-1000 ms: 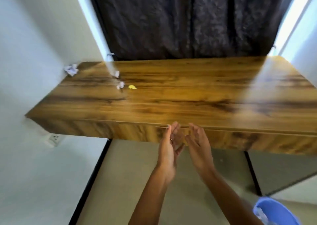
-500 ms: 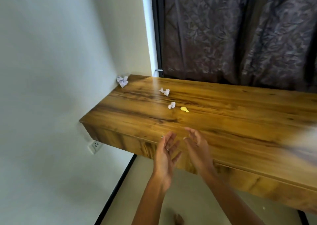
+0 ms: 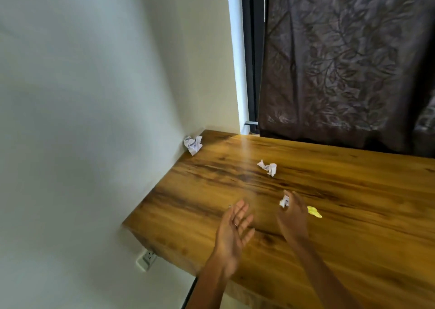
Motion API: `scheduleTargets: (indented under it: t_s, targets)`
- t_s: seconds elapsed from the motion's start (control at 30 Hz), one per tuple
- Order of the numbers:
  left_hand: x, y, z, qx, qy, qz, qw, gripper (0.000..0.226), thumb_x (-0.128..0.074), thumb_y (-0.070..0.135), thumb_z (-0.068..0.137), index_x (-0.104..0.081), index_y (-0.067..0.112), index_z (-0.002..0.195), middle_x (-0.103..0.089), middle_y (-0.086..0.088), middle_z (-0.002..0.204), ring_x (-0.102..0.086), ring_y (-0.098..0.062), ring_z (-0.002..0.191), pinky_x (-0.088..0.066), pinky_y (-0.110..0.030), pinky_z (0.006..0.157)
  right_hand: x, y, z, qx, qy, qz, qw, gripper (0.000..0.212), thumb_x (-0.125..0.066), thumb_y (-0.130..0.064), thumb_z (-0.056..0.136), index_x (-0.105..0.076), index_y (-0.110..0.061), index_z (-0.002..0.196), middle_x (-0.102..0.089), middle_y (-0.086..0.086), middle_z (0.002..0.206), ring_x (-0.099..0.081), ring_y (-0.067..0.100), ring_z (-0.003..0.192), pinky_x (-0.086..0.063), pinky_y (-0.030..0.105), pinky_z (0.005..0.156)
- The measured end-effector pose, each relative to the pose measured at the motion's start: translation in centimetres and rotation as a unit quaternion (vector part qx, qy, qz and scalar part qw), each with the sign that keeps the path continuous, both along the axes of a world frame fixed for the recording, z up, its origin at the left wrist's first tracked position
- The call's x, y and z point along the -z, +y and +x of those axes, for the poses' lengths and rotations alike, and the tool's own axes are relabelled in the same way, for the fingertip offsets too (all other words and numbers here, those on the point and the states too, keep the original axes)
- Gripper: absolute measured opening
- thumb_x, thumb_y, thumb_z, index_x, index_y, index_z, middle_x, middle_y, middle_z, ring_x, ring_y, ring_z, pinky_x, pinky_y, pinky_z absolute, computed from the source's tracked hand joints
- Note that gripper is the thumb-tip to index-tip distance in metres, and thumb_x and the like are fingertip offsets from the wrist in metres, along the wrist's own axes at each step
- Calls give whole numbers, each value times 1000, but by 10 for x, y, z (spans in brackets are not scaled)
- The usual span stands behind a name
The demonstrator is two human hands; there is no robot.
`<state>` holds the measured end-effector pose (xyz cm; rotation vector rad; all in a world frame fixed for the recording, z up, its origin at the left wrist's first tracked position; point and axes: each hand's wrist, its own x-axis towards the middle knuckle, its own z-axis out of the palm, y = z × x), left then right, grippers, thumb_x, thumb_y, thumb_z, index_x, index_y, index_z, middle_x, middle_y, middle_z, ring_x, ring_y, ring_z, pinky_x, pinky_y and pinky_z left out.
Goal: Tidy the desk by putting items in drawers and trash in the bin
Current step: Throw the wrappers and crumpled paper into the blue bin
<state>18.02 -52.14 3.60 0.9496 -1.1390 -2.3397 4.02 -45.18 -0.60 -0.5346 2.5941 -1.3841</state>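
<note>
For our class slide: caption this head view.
Right hand reaches a small paper scrap on the wooden desk.

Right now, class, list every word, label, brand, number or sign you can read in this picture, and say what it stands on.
No text can be read anywhere in this view.
Crumpled paper in the corner: faint bluish marks, too blurred to read.
Crumpled paper mid-desk: dark specks, too small to read.
Small paper scrap at the right hand: marks unreadable.
Yellow scrap: no print visible.
Wall socket: no label legible.
</note>
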Motion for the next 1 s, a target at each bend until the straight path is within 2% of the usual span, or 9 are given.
scheduleTargets:
  t_s: [0.13,0.23,0.4,0.53,0.63,0.73,0.87,0.93,1.0]
  targets:
    - [1,-22,-27,12,-10,26,1000,43,-28,39,100,-53,20,129,-58,1,131,-52,-19,121,-41,-33,93,16,-18,-20,-18,7,74,997,54,-48,-7,91,-34,-9,143,-22,12,154,-20,29,140,-23,40,112]
    - [10,-33,-47,30,-31,24,999,39,-29,41,100,-57,22,121,-60,3,127,-56,-16,114,-44,-34,89,24,-25,-27,-34,28,103,994,51,-43,-4,93,-34,-8,143,-23,13,154,-21,28,141,-25,38,112]
    - [21,-51,-75,62,-48,41,996,40,-34,40,100,-56,20,126,-61,3,125,-55,-18,117,-43,-37,97,27,-37,-33,-80,64,140,985,51,-40,-2,94,-36,-12,143,-28,6,153,-28,19,140,-29,27,109]
    - [26,-66,-95,66,-61,72,993,38,-38,37,99,-59,16,123,-62,-3,123,-56,-20,115,-46,-33,87,14,-52,-38,-53,29,44,997,42,-46,-5,93,-50,-17,133,-55,4,133,-55,13,113,-43,20,87]
    - [29,-80,-104,68,-47,109,991,35,-41,34,99,-62,12,117,-64,-9,118,-59,-23,111,-48,-34,86,-6,-71,-34,-117,-19,-5,993,42,-47,-12,95,-45,-26,135,-61,-6,121,-56,2,94,-42,15,74]
    - [28,-95,-113,78,-11,152,985,37,-38,38,99,-65,12,104,-68,-8,98,-63,-20,95,-50,-31,77,-20,-98,-20,-216,-42,-26,975,49,-40,-9,96,-36,-30,140,-53,-1,134,-53,11,116,-43,20,91]
    - [35,-122,-125,53,17,227,972,36,-44,42,93,-63,11,91,-68,-4,87,-60,-19,94,-51,-31,75,-24,-116,-15,-286,-60,20,956,56,-34,-12,98,-16,-31,148,-26,6,153,-24,18,141,-28,36,113]
    - [39,-136,-127,37,1,223,974,31,-46,35,95,-64,10,99,-69,-6,90,-63,-18,93,-53,-30,78,-31,-117,-24,-286,-68,-12,956,55,-41,-16,98,-20,-29,147,-35,3,149,-34,12,134,-35,22,106]
    - [42,-146,-128,5,-15,250,968,23,-50,21,96,-64,4,101,-71,-9,90,-70,-18,80,-58,-27,71,-38,-119,-39,-233,-25,-24,972,49,-46,-17,95,-33,-25,142,-47,1,138,-45,9,121,-38,12,91]
